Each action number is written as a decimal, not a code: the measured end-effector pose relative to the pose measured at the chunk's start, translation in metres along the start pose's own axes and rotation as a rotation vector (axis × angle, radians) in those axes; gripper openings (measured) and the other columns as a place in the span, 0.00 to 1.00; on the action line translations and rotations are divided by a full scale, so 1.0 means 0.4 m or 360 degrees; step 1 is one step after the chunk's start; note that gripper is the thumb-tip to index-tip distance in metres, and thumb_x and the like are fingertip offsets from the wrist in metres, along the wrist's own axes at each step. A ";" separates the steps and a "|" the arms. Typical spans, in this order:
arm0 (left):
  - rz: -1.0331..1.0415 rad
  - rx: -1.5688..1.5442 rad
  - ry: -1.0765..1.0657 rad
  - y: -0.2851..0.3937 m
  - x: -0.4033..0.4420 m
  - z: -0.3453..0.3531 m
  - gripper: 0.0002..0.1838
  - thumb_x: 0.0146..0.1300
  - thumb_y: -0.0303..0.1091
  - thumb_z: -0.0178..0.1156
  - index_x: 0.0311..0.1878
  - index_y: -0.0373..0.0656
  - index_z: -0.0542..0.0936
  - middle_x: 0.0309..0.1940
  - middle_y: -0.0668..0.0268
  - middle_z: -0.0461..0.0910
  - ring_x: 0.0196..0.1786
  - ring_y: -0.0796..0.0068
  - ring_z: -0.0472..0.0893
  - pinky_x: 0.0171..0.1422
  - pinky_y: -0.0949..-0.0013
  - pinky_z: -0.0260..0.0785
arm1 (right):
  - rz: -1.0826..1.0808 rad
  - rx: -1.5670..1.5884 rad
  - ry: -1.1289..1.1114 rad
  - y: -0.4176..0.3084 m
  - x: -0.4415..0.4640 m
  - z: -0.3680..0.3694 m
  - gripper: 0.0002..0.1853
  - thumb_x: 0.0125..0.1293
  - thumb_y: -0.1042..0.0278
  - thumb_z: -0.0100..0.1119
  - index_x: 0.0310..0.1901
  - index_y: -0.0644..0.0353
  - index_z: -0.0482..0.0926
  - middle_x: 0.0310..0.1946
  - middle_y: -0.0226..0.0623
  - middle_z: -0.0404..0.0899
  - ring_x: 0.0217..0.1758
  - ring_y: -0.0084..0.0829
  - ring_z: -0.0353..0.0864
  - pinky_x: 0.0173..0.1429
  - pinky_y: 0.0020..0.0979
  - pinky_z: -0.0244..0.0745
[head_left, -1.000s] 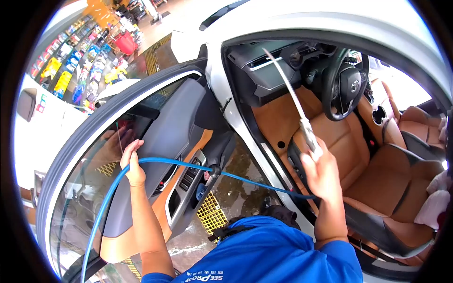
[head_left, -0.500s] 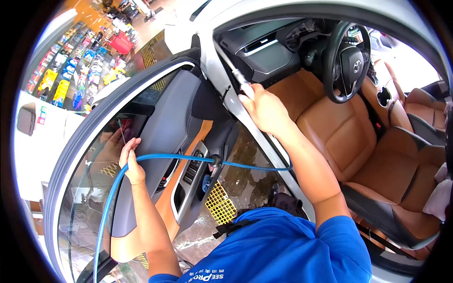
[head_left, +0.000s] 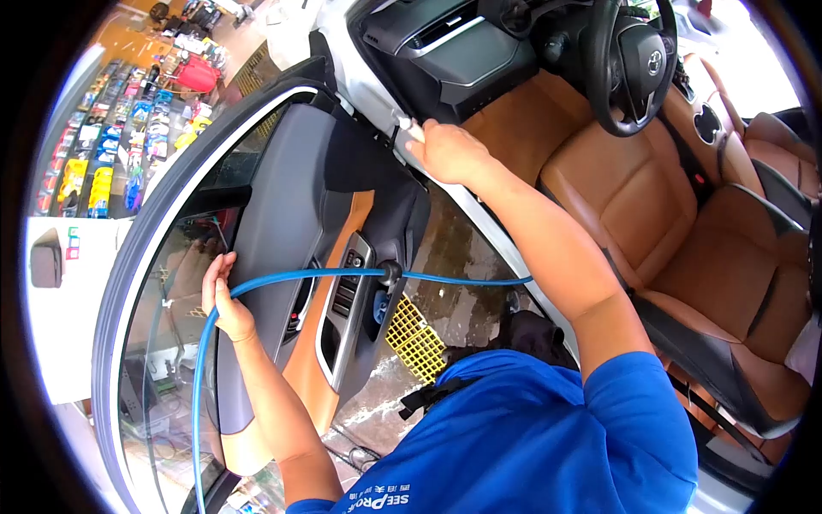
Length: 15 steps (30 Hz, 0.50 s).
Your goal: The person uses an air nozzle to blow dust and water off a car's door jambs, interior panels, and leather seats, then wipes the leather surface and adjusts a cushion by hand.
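My right hand [head_left: 449, 152] is closed around a pale, slim air blow gun [head_left: 413, 130], at the front door opening of a white car. Most of the gun is hidden by the hand; its tip points at the door pillar [head_left: 364, 90] near the hinge. A blue hose [head_left: 321, 273] with a black ball stop [head_left: 390, 272] crosses in front of me and passes behind my right forearm. My left hand [head_left: 227, 300] holds the hose between thumb and fingers, beside the window of the open door [head_left: 287, 188].
Inside are a brown-and-black driver's seat [head_left: 621, 184], a steering wheel [head_left: 599, 68] and the dashboard [head_left: 479, 64]. A yellow grate [head_left: 415, 338] lies on wet floor below the door. Rows of colourful goods [head_left: 103, 146] and a red object [head_left: 197, 74] stand beyond the door.
My right hand has moved slightly up and left with the gun, whose long thin nozzle was clearer before. The left hand keeps the hose near the window. The view has shifted.
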<state>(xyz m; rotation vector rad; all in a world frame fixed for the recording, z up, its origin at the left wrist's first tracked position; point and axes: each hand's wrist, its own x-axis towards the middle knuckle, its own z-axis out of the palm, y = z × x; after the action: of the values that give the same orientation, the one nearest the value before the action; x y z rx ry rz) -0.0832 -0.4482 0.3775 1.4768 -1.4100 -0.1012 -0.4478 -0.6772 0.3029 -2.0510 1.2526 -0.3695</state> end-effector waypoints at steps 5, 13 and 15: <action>-0.0050 -0.0017 0.0009 -0.003 0.002 -0.002 0.22 0.69 0.33 0.45 0.56 0.26 0.76 0.49 0.46 0.81 0.55 0.56 0.80 0.66 0.57 0.69 | 0.0112 -0.0015 -0.0094 0.029 0.017 0.049 0.24 0.71 0.51 0.52 0.50 0.68 0.78 0.47 0.56 0.81 0.53 0.52 0.80 0.58 0.47 0.74; -0.0066 0.0002 0.0030 0.007 0.001 0.004 0.23 0.68 0.34 0.44 0.56 0.24 0.75 0.49 0.44 0.81 0.56 0.54 0.80 0.67 0.55 0.68 | 0.0242 -0.0160 -0.0246 0.113 0.038 0.144 0.22 0.70 0.51 0.53 0.49 0.65 0.81 0.51 0.54 0.80 0.57 0.51 0.79 0.61 0.46 0.73; -0.0055 0.0005 0.0020 0.002 0.000 0.000 0.23 0.68 0.34 0.44 0.56 0.24 0.75 0.49 0.44 0.81 0.56 0.53 0.80 0.67 0.55 0.68 | 0.0266 -0.0246 -0.0373 0.134 0.040 0.172 0.22 0.71 0.52 0.52 0.49 0.66 0.80 0.52 0.53 0.80 0.57 0.51 0.79 0.61 0.46 0.73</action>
<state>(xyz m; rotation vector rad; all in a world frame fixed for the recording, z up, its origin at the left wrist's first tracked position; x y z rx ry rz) -0.0837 -0.4479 0.3779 1.5021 -1.3755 -0.1111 -0.4370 -0.6782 0.2149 -2.0291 1.3282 0.0460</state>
